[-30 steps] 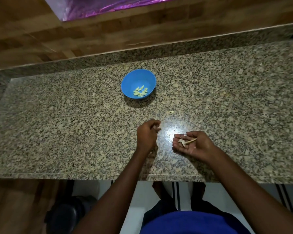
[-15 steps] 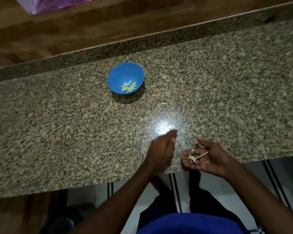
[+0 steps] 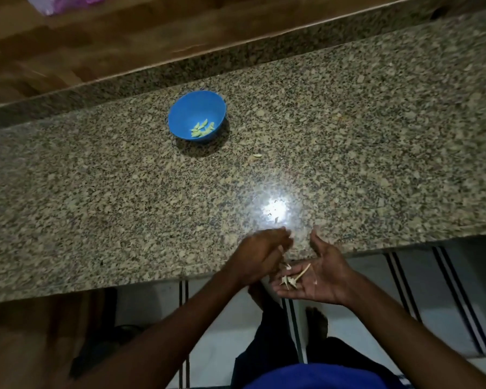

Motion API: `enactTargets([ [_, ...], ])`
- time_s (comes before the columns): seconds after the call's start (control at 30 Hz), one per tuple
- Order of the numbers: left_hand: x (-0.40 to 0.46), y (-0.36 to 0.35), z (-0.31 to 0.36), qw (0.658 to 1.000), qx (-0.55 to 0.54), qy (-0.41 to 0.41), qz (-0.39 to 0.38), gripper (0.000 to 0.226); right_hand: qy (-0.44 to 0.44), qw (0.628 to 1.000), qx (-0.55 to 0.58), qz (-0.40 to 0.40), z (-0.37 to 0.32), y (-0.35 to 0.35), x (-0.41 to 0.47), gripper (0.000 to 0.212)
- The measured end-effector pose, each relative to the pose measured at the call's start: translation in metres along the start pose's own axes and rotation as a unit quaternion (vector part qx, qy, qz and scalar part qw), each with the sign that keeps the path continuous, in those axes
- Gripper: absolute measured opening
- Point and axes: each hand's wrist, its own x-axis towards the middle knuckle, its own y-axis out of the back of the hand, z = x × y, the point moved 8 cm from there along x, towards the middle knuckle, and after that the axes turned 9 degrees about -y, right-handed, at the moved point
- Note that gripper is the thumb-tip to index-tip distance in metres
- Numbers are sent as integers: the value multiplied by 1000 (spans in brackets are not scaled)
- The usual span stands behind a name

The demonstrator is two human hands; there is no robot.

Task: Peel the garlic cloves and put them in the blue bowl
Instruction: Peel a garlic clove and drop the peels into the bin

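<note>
The blue bowl point(image 3: 190, 106) stands on the granite counter point(image 3: 96, 197), toward the back. Several pale peeled garlic cloves point(image 3: 202, 128) lie in it. One small pale piece point(image 3: 256, 155) lies on the counter to the right of the bowl; I cannot tell whether it is a clove or skin. My right hand point(image 3: 319, 275) is palm up just off the counter's front edge, with garlic skins and a thin stem point(image 3: 292, 277) lying on its fingers. My left hand point(image 3: 260, 256) is at the counter edge, fingers stretched toward the right palm, and is blurred.
A bright light reflection point(image 3: 274, 210) shines on the counter just beyond my hands. A wooden wall point(image 3: 152, 32) rises behind the granite backsplash. Below the counter edge are a white floor with dark stripes point(image 3: 404, 290) and my legs and bare foot.
Both hands have drawn back from the middle of the counter to its front edge. My left hand has uncurled and moved against the right palm. The camera view has tilted.
</note>
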Motion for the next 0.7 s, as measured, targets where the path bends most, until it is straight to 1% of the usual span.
enactTargets([
  [0.03,3,14,1,999,1,35,35,42,-6,1000,3,-3,4,1,4,123],
  [0.07,13,25,3,996,17,53,67,41,-5,1000,17,-6,5,2,7,124],
  [0.1,27,31,6,994,40,53,83,40,0,999,35,-10,5,3,9,124],
  [0.2,80,16,11,990,129,-1,50,21,23,997,65,-22,-1,5,12,121],
  [0.23,90,2,12,989,140,-15,36,16,35,996,71,-35,-2,3,11,119],
  [0.27,93,-11,16,989,141,-33,26,14,44,995,77,-50,-4,2,9,118],
  [0.33,73,-29,28,988,139,-68,13,20,60,992,90,-66,-5,1,7,111],
  [0.37,57,-32,30,991,118,-62,-8,23,68,991,93,-65,-5,3,7,109],
  [0.4,39,-30,27,994,98,-32,-22,24,71,991,93,-61,-5,4,7,109],
  [0.47,5,-17,15,995,96,-4,-38,26,67,993,81,-53,-3,4,9,116],
  [0.5,-3,-7,13,993,112,-8,-37,27,62,994,72,-47,-2,5,11,121],
  [0.57,4,18,6,992,126,-2,5,23,49,996,60,-41,-1,6,14,129],
  [0.67,39,45,-18,977,174,51,110,32,38,995,72,-51,0,5,17,133],
  [0.7,48,45,-28,971,185,73,132,32,36,995,78,-52,0,4,18,134],
])
